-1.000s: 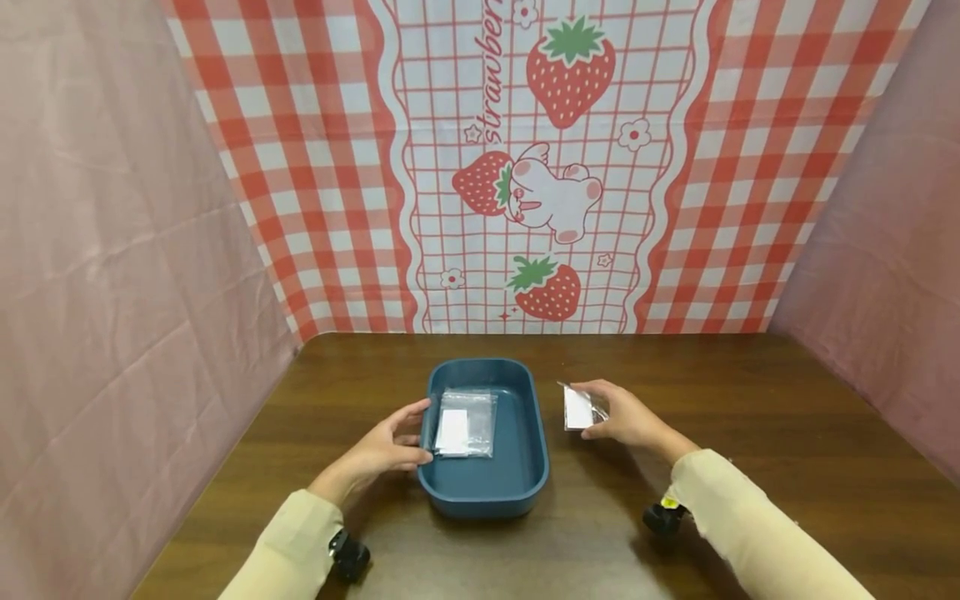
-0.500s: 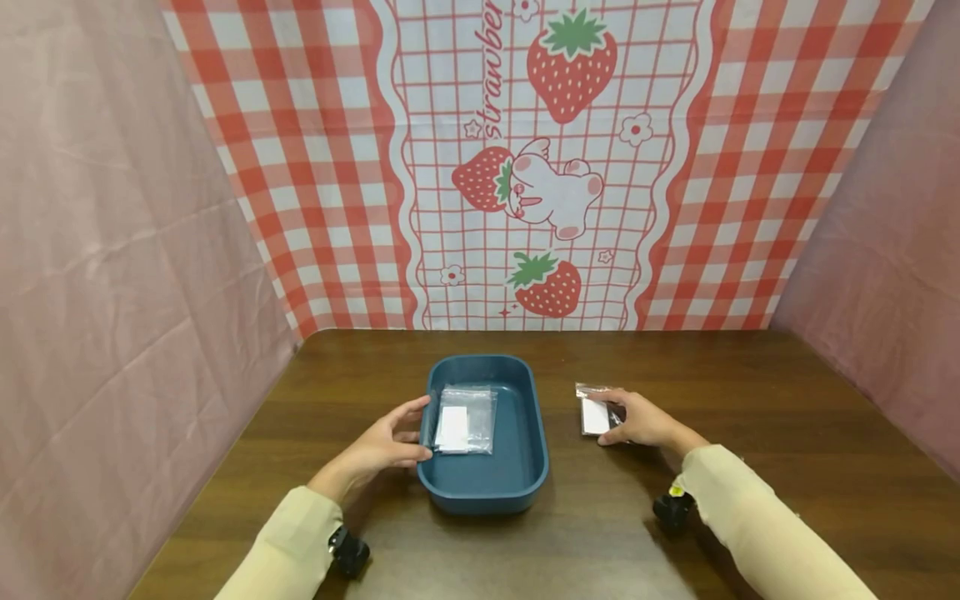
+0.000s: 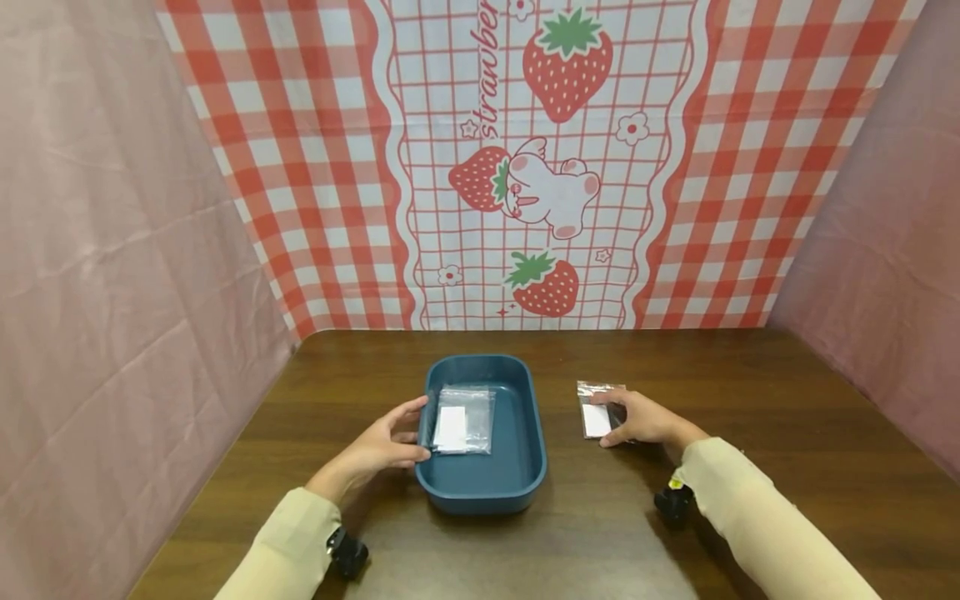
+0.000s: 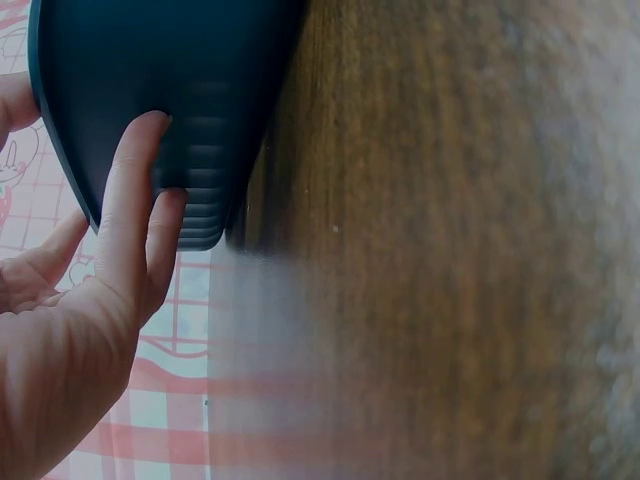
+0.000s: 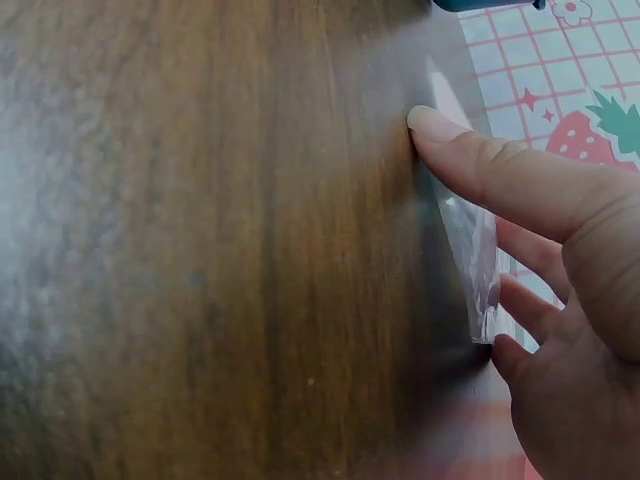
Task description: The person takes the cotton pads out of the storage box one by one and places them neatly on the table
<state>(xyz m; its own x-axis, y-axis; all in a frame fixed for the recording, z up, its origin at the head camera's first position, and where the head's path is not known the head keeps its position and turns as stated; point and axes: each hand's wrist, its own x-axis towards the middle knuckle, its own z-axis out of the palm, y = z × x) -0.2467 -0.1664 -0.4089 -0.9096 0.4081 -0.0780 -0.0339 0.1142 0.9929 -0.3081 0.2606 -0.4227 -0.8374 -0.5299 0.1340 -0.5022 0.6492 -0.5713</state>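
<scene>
A dark blue plastic bin point(image 3: 482, 504) stands on the table. My left hand point(image 3: 382, 446) rests at its left side, fingertips at the rim; in the left wrist view, straight fingers point(image 4: 125, 200) lie against the outer wall point(image 4: 110, 90). Inside the bin, toward its left, lies a clear plastic bag point(image 3: 480, 421) with a white rectangle in it. Right of the bin, my right hand point(image 3: 645, 421) holds another clear plastic bag point(image 3: 596, 421) with a white rectangle down at the tabletop. Thumb and fingers span this bag point(image 5: 470, 240) in the right wrist view, partly hiding it.
The brown wooden table point(image 3: 480, 558) reaches back to a red-and-white strawberry cloth point(image 3: 547, 208). Pink cloths point(image 3: 135, 250) hang at both sides. A black camera point(image 3: 348, 552) sits at each wrist, below the cream sleeves.
My right hand has moved slightly to the right and down with its plastic bag, which has come to the tabletop. The left hand stays at the bin's left rim.
</scene>
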